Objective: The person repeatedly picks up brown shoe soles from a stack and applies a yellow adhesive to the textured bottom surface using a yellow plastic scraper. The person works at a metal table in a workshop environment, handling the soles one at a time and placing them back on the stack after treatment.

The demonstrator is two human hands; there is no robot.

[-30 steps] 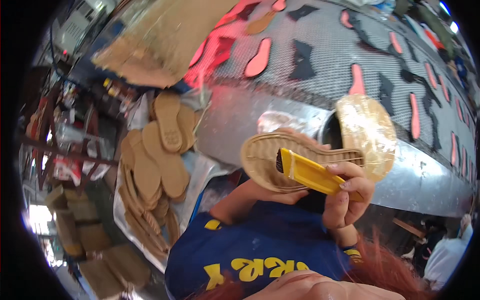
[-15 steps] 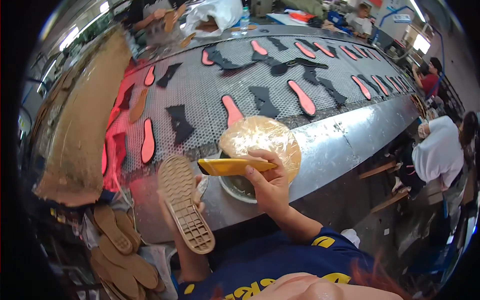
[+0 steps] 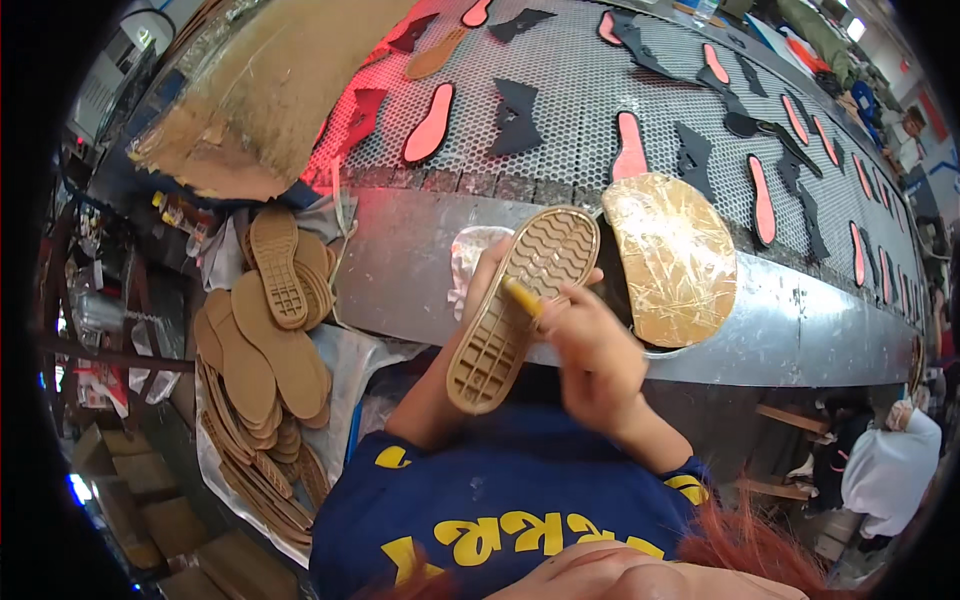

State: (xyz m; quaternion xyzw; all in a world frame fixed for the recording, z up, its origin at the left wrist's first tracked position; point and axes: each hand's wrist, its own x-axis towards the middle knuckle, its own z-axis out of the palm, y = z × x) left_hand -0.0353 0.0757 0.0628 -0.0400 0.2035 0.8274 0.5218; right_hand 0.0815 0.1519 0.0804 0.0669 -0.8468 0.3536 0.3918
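My left hand [image 3: 484,284] grips a tan shoe sole [image 3: 556,247] from behind and at its edge. The sole is tilted, its wavy and gridded tread facing up at me. In my right hand [image 3: 602,352], blurred by motion, is a yellow tool [image 3: 523,298]; it lies over the middle of the sole. Whether it touches the tread I cannot tell, and its kind is unclear. Just right of the sole, a round cover wrapped in shiny film [image 3: 678,265] sits partly over a container whose inside is mostly hidden.
Pink insoles [image 3: 430,125] and black cut pieces [image 3: 515,118] lie on the mesh conveyor [image 3: 580,75]. Several tan soles [image 3: 255,340] are stacked at lower left. A metal ledge [image 3: 400,240] runs along the conveyor. A seated person in white [image 3: 893,455] is at right.
My view has turned left and down. The yellow tool, formerly held beside the sole, is now over its tread. The sole now leans the other way, toe to the right.
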